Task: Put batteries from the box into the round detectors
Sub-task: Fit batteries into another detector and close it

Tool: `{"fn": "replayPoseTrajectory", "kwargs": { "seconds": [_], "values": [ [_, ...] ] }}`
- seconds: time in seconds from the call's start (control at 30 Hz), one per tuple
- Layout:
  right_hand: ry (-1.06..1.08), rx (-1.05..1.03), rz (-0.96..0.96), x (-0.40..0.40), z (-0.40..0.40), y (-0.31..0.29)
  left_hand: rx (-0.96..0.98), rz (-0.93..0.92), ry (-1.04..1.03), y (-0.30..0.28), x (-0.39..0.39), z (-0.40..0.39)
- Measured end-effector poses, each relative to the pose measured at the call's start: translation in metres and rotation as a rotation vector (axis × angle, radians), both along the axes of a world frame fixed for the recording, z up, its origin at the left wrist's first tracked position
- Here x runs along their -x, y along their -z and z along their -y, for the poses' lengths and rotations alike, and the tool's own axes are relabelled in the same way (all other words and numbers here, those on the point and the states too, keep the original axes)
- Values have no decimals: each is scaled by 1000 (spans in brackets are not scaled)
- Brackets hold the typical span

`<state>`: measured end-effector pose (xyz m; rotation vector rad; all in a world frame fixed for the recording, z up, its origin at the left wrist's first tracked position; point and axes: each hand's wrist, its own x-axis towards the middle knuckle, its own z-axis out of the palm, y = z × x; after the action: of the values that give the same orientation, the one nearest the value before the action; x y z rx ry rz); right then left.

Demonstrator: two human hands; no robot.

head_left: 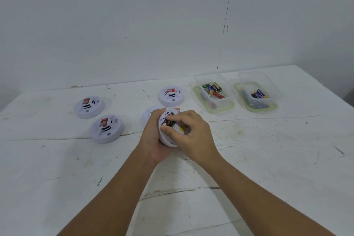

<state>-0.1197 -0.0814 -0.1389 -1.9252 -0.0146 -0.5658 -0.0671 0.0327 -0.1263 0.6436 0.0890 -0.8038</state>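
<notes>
My left hand holds a white round detector tilted up over the table, its open back turned to me. A dark battery lies in its compartment. My right hand curls over the detector's back, thumb and fingertips pressing at the battery. Three more round detectors sit face up on the table: one at far left, one nearer, one behind the hands. A clear box at the right holds several batteries.
A second clear box with more batteries stands further right. A white round piece lies on the table just behind my left hand, partly hidden. The white table meets a white wall at the back.
</notes>
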Motion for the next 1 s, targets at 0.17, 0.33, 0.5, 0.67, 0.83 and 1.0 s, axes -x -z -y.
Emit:
{"fn": "replayPoseTrajectory", "kwargs": {
  "seconds": [0.17,0.33,0.5,0.67,0.83,1.0],
  "values": [
    [-77,44,-1,0,1,0,29,-25,24,-1,4,-7],
    [-55,111,140,-3,-1,-4,14,-8,26,-8,8,-8],
    [-53,173,226,-4,-2,-5,3,-13,33,-15,13,-11],
    [-86,171,236,-5,1,-2,-16,-6,50,-18,14,-13],
    [-68,120,269,-8,2,6,-25,-25,37,-20,11,-13],
    [-69,119,293,-11,3,5,-25,-21,42,-20,7,-12]
  ]
}}
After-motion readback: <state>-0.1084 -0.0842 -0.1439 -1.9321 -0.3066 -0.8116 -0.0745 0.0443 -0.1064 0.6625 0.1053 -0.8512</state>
